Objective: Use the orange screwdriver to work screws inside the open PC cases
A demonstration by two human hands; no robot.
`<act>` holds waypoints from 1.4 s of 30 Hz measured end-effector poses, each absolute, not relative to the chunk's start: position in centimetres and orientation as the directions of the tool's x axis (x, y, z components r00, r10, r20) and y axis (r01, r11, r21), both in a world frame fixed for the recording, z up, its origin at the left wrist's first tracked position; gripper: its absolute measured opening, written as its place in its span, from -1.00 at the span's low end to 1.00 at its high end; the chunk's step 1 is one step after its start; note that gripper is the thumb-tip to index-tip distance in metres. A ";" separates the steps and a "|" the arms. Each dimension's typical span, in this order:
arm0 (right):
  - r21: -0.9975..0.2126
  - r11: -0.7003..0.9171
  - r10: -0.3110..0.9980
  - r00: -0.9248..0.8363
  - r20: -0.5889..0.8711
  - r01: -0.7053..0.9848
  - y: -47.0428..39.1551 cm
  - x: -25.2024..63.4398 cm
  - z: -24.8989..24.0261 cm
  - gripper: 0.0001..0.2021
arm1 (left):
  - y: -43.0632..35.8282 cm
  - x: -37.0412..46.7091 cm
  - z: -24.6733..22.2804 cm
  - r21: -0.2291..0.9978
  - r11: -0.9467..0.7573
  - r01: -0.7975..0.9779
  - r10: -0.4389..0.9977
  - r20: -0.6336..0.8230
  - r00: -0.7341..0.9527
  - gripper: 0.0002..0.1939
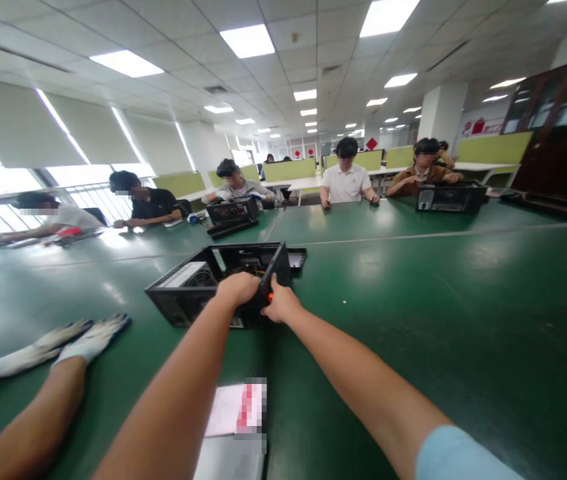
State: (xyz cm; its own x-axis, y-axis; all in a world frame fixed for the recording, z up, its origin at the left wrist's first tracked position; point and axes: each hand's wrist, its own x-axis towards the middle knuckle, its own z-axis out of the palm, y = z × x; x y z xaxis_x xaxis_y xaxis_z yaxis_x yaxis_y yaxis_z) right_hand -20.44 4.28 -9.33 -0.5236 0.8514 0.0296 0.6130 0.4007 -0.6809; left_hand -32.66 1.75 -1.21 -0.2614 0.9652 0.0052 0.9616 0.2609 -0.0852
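Fingers (253, 283) at the near right corner of an open-topped black metal computer case (183, 305)

With the left hand (237, 289), reaching over the near rim, fingertips out of sight inside; cannot tell whether released or clenched on a part. With the right hand (284, 303), pressing in at the same corner from outside, thumb up along the end wall, beside a small bright-orange spot (270, 297) too blurred to name; cannot tell whether grasping that or only bracing the wall.

Sits on the broad green-topped bench (413, 320), ahead of both arms, open side up, with a silver-grey box-shaped power supply (183, 275) inside at the left. Has a shallow black panel (297, 259) just beside the right end.

Looks, by judgement, like close two-handed work on that corner, midway rather than finished. Would call next for bracing the end wall from outside while feeling inside, without dragging the case.
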 end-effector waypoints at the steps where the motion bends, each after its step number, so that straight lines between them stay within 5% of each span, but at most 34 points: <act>1: -0.669 0.433 0.824 -0.567 0.022 0.604 5.0 -21.9 -9.0 0.16 | 1.2 -34.1 -1.2 -0.111 0.326 0.939 0.944 0.087 -0.317 -0.47; 6: -0.633 0.538 0.726 -0.688 0.011 0.557 7.4 -23.0 -8.4 0.14 | -0.2 -36.8 -1.1 -0.117 0.390 0.914 0.828 0.478 -0.292 -0.36; 12: -0.651 0.500 0.761 -0.649 0.016 0.571 5.6 -13.0 -11.6 -0.29 | 2.2 -29.3 -3.6 0.020 0.285 0.958 0.914 0.295 -0.278 -0.39; 15: -0.706 0.438 0.825 -0.562 0.067 0.557 4.0 -5.1 -13.7 -0.18 | 3.1 -21.5 -8.9 0.098 0.186 0.978 0.947 0.248 -0.205 -0.44; 20: -0.868 0.197 0.949 -0.312 0.052 0.456 1.6 7.6 -17.2 -0.15 | 1.9 -9.5 -17.4 0.220 -0.082 0.972 0.932 0.363 -0.003 -0.48; 23: -0.946 0.015 0.965 -0.254 -0.071 0.323 0.7 12.7 -18.2 -0.23 | 1.0 -6.3 -18.7 0.273 -0.364 0.890 0.846 0.497 0.193 -0.52; 27: -0.979 -0.123 0.936 -0.307 -0.170 0.165 0.2 15.3 -17.8 -0.38 | 0.2 -5.3 -18.2 0.254 -0.588 0.768 0.776 0.445 0.447 -0.53; 36: -0.982 -0.175 0.897 -0.401 -0.186 0.065 -0.3 14.4 -17.3 -0.12 | -1.1 -5.4 -17.3 0.325 -0.668 0.670 0.738 0.407 0.538 -0.62; 42: -0.982 -0.149 0.896 -0.405 -0.182 0.112 0.0 14.5 -17.8 -0.15 | -1.0 -5.6 -17.1 0.402 -0.634 0.660 0.769 0.420 0.482 -0.63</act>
